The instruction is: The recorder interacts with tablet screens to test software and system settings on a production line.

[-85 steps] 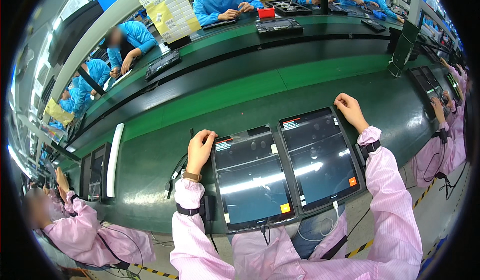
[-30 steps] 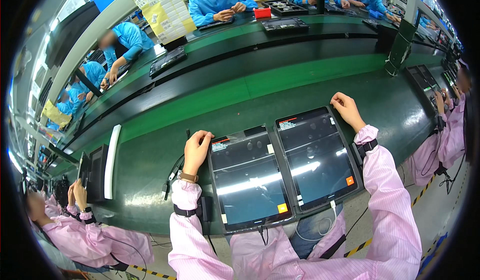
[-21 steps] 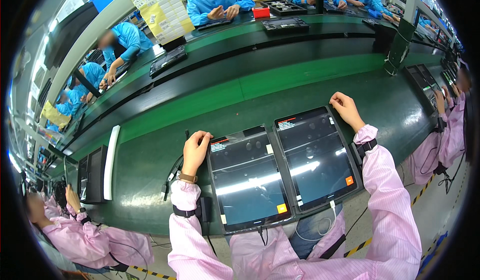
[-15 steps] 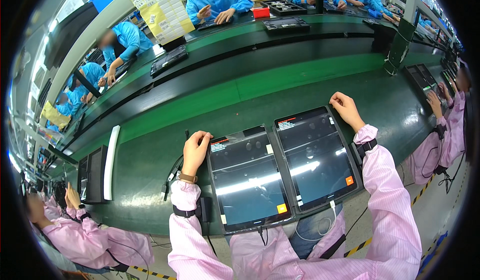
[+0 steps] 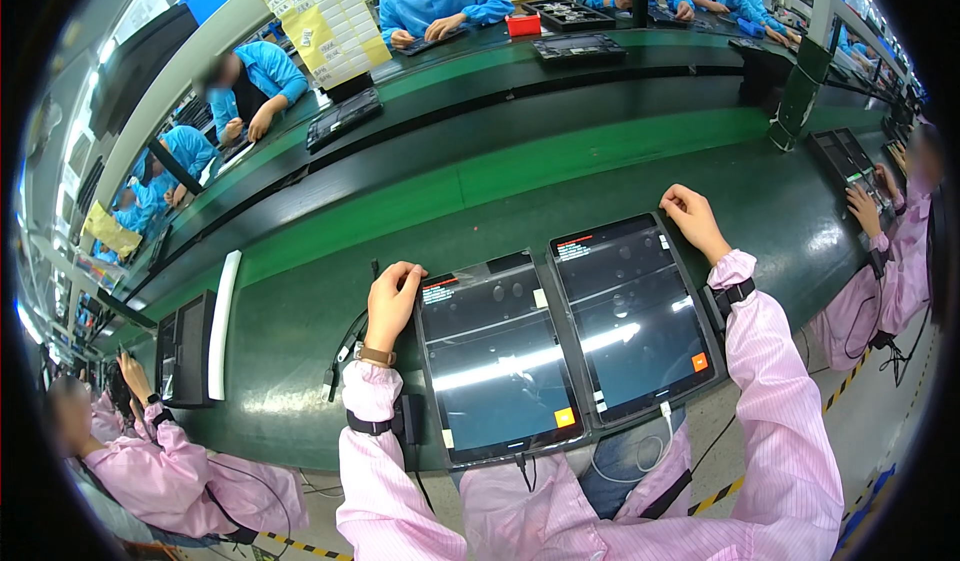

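Observation:
Two tablets lie side by side in front of me, screens up and lit dark with small text at their top left corners. The left tablet (image 5: pixel 497 356) has a yellow square on its screen and a dark cable at its lower edge. The right tablet (image 5: pixel 632 316) shows an orange square and has a white cable plugged in below. My left hand (image 5: pixel 391 304) rests with curled fingers at the left tablet's upper left corner; its fingertips are partly hidden. My right hand (image 5: pixel 692 220) lies loosely closed on the bench beside the right tablet's upper right corner.
A green bench (image 5: pixel 290 361) carries a black cable (image 5: pixel 345 351) left of my hand. Farther left are a white strip (image 5: pixel 224 326) and a dark tray (image 5: pixel 186 351). A post (image 5: pixel 795 101) stands at the back right. Co-workers sit on both sides and across the line.
My hands and both tablets stay in place. Across the line, a co-worker in blue has lowered a hand to the work, and the pink-sleeved person at left has raised a hand slightly.

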The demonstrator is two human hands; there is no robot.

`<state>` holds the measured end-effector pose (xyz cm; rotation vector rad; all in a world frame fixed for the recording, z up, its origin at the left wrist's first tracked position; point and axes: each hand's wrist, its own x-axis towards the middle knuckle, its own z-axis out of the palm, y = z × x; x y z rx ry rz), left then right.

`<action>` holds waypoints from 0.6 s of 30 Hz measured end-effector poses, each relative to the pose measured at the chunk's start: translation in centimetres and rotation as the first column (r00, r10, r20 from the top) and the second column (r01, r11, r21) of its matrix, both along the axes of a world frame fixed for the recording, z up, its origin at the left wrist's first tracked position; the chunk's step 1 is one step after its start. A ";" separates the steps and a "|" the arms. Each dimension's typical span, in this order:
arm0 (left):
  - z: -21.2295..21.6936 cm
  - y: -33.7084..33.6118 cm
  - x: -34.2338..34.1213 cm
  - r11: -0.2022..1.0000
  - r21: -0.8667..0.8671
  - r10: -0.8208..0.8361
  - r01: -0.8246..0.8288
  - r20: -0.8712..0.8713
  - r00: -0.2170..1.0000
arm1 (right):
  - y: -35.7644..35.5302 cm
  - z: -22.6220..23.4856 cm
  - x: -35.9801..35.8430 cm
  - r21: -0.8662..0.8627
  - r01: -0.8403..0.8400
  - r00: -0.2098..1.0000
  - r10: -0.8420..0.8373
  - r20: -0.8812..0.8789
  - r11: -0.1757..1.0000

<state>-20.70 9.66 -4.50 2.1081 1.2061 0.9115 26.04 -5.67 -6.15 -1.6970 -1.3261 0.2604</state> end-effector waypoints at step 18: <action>-0.2 0.1 -0.1 1.000 -0.011 -0.008 0.008 0.012 1.000 | -0.1 0.6 -0.4 -0.028 0.009 1.000 -0.008 0.006 1.000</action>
